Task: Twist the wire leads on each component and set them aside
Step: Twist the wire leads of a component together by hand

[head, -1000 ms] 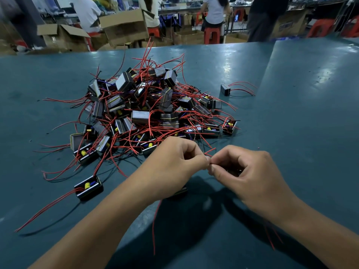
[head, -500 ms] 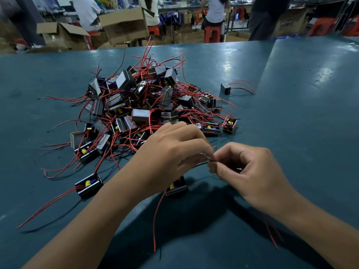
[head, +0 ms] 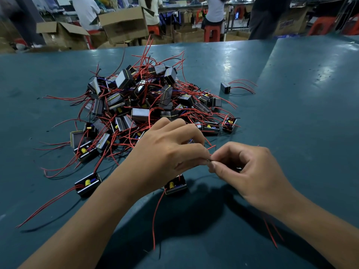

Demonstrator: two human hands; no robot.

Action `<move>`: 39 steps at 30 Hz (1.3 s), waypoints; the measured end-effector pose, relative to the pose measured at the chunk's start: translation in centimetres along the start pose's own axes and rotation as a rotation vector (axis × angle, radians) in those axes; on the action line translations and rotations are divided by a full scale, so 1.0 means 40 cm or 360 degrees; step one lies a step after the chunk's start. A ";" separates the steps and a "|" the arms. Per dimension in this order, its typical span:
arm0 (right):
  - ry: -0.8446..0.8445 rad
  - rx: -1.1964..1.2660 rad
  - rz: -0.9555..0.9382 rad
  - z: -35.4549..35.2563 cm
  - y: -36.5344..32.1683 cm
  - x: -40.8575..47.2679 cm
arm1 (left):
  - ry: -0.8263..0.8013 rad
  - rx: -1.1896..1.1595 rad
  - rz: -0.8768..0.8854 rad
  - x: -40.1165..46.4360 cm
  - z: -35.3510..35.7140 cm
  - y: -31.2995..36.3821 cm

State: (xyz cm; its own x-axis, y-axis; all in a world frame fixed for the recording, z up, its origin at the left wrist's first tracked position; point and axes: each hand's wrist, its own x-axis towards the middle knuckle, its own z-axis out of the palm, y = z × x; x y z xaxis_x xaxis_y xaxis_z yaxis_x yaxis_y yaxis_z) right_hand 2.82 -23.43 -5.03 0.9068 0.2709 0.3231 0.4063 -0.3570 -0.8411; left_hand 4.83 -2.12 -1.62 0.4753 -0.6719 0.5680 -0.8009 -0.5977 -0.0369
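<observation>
A heap of small black box components (head: 151,105) with red wire leads covers the middle of the teal table (head: 291,123). My left hand (head: 171,154) and my right hand (head: 250,169) meet fingertip to fingertip in front of the heap and pinch the thin wire ends (head: 209,160) between them. One component (head: 175,185) with a yellow part lies on the table under my left hand, a red lead trailing from it toward me. Which component the pinched wires belong to is hidden by my hands.
One component (head: 225,87) with red leads lies alone at the back right of the heap. Another component (head: 87,184) lies apart at the front left. Cardboard boxes (head: 124,24), red stools and standing people are beyond the table's far edge.
My left hand has lifted and rolled over the wire ends, fingers now spread above them. The component under it has come into view. My right hand has stayed almost in place.
</observation>
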 end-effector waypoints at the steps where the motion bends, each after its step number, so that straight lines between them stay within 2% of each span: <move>1: -0.0002 0.0001 -0.0005 0.001 0.000 0.000 | 0.0002 0.0011 0.0008 0.001 0.001 0.001; 5: 0.0034 -0.0020 -0.0049 0.002 -0.003 -0.004 | -0.0058 -0.0081 -0.0144 0.005 0.005 0.017; 7: 0.0059 -0.0057 -0.0080 0.001 -0.002 -0.003 | -0.0138 -0.0335 -0.0415 0.005 0.010 0.031; 11: 0.0052 -0.0162 -0.0136 0.003 -0.005 -0.002 | -0.0239 -0.1147 -0.1189 0.009 0.027 0.047; 12: 0.0042 -0.0155 -0.0135 0.003 -0.005 -0.003 | -0.0267 -0.1201 -0.1233 0.007 0.028 0.047; 14: 0.0036 -0.0106 -0.0096 0.001 0.000 -0.002 | -0.0291 -0.1117 -0.1042 0.006 0.016 0.050; 17: 0.0037 -0.0026 -0.0020 -0.002 0.008 0.003 | -0.0278 -0.0735 -0.0626 0.002 -0.006 0.035; 20: 0.0000 0.0029 -0.0003 -0.001 0.011 0.004 | -0.0218 -0.0384 -0.0334 0.003 -0.005 0.023; 22: 0.0003 0.0044 -0.0010 0.000 0.010 0.002 | -0.0169 -0.0212 -0.0218 0.002 0.000 0.017; 26: 0.0017 0.0068 -0.0015 0.002 0.008 0.002 | -0.0132 -0.0131 -0.0161 0.002 0.002 0.011; 31: -0.0008 0.0008 -0.0048 0.001 0.012 0.000 | -0.0100 -0.0049 -0.0140 0.002 0.009 0.008; 34: 0.0025 -0.0041 -0.0076 0.000 0.009 0.000 | -0.0129 -0.0081 -0.0252 0.004 0.008 0.021; 36: 0.0053 -0.0090 -0.0113 -0.003 0.007 0.000 | -0.0189 -0.0268 -0.0436 0.006 0.011 0.033; 39: 0.0051 -0.0201 -0.0164 -0.003 0.007 0.000 | -0.0323 -0.0908 -0.0930 0.010 0.015 0.042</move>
State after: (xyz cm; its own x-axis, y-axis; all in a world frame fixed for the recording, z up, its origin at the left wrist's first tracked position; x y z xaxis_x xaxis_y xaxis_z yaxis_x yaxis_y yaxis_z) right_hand 2.94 -23.63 -5.20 0.8620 0.2836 0.4201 0.5062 -0.4390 -0.7423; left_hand 3.89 -3.65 -1.95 0.8834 -0.4212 0.2055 -0.4408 -0.5980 0.6693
